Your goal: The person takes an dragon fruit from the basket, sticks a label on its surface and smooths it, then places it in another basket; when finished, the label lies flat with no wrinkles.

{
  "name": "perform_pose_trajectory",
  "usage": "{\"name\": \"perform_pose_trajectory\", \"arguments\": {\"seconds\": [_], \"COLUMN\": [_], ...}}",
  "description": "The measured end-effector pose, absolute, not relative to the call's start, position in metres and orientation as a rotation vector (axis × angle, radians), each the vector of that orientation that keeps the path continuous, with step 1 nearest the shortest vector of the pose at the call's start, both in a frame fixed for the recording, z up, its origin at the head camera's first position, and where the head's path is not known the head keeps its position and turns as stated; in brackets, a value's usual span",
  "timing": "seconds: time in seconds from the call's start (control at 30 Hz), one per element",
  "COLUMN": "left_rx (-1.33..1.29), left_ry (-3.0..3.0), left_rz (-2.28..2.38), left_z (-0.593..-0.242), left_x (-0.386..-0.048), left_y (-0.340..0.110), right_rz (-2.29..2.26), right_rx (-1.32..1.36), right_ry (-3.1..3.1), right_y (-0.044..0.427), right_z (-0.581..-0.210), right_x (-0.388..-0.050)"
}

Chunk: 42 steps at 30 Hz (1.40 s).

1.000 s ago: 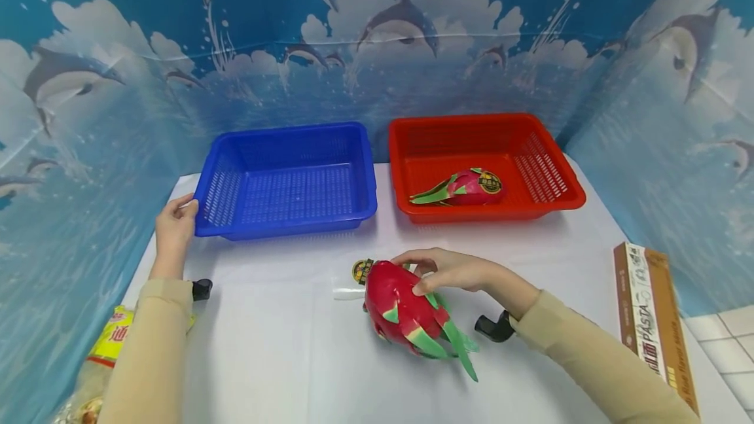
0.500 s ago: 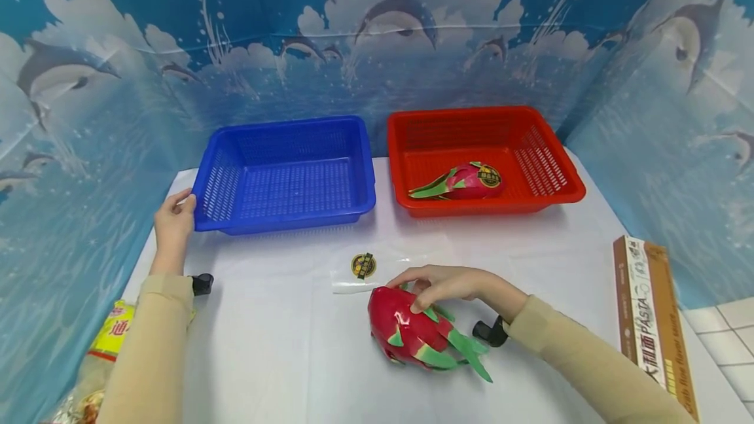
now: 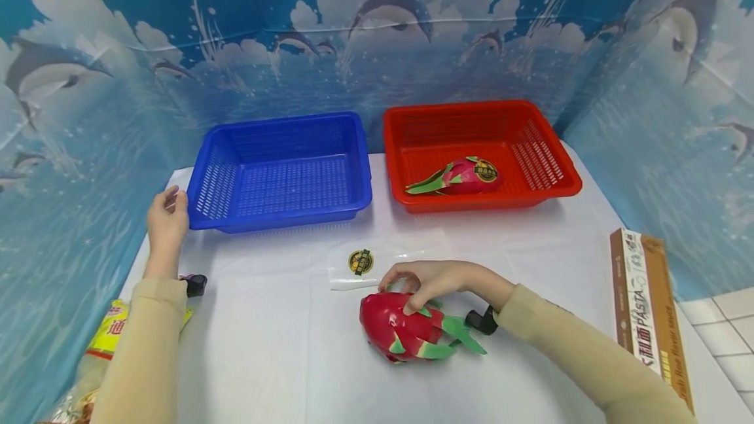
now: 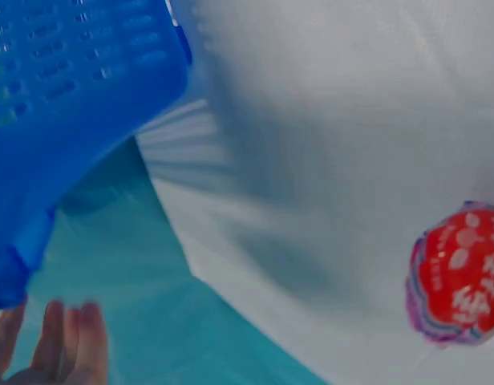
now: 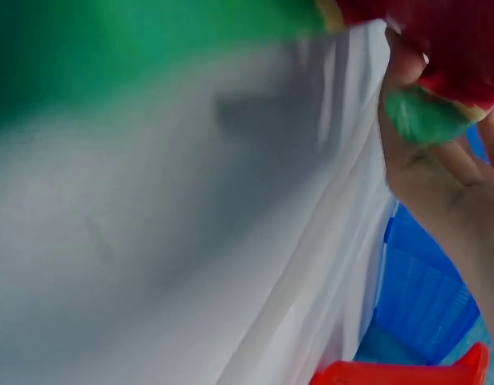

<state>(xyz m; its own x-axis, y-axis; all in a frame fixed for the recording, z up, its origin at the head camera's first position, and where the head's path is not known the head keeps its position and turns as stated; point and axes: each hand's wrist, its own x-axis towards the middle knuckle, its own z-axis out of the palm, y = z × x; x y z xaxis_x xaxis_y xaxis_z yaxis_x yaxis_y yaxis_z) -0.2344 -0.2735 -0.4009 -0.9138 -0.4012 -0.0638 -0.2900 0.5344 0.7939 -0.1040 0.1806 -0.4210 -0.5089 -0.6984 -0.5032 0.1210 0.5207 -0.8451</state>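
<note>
My right hand (image 3: 432,283) grips a red dragon fruit (image 3: 391,326) with green leaf tips, its thumb and fingers around the upper side. The fruit lies tilted over the white table, its leaves pointing right; in the right wrist view a green leaf (image 5: 151,48) fills the upper left. At the front left corner of a blue basket (image 3: 279,218) is my left hand (image 3: 167,224), fingers loosely extended. The left wrist view has the left fingers (image 4: 91,345) just below the basket's corner; whether one touches it I cannot tell. No items show inside the blue basket.
A red basket (image 3: 489,201) at back right holds another dragon fruit (image 3: 471,176). Behind the gripped fruit lies clear film with a round label (image 3: 360,262). A pasta box (image 3: 650,306) stands right, a yellow-topped packet (image 3: 108,332) left. A red round wrapped candy (image 4: 463,273) lies near the left wrist.
My right hand has drawn the dragon fruit toward me and turned it, uncovering the label on the film. The left hand's fingers have loosened at the blue basket's corner. The head view has shifted slightly.
</note>
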Motion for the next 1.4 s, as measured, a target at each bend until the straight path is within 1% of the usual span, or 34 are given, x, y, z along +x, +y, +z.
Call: {"name": "perform_pose_trajectory", "arguments": {"seconds": [0.13, 0.33, 0.43, 0.5, 0.63, 0.73, 0.9, 1.13, 1.4], "left_rx": [0.286, -0.476, -0.817, -0.992, -1.214, -1.271, -1.25, -1.147, -1.127], "left_ry": [-2.452, -2.343, -2.464, -2.589, -2.79, -2.873, -2.927, -3.024, -3.022], "left_rz": [-1.164, -1.097, -1.159, -1.223, -1.337, -1.397, -1.48, -1.621, -1.686], "left_z": [-0.39, -0.38, -0.384, -0.39, -0.408, -0.421, -0.437, -0.445, -0.444], "left_x": [-0.215, -0.166, -0.136, -0.118, -0.09, -0.075, -0.059, -0.057, -0.06], "left_y": [-0.252, -0.188, -0.153, -0.134, -0.106, -0.092, -0.079, -0.079, -0.088], "right_rz": [-1.118, -1.107, -1.101, -1.089, -1.047, -1.032, -1.033, -1.061, -0.985], "right_rx": [-0.507, -0.496, -0.486, -0.491, -0.548, -0.586, -0.621, -0.622, -0.648], "right_ry": [1.805, 1.824, 1.828, 1.836, 1.846, 1.853, 1.878, 1.885, 1.923], "right_y": [0.176, 0.177, 0.178, 0.179, 0.181, 0.183, 0.183, 0.174, 0.169], "right_z": [-0.421, -0.422, -0.42, -0.417, -0.415, -0.415, -0.415, -0.418, -0.413], "right_x": [-0.108, -0.111, -0.112, -0.112, -0.111, -0.11, -0.109, -0.111, -0.115]}}
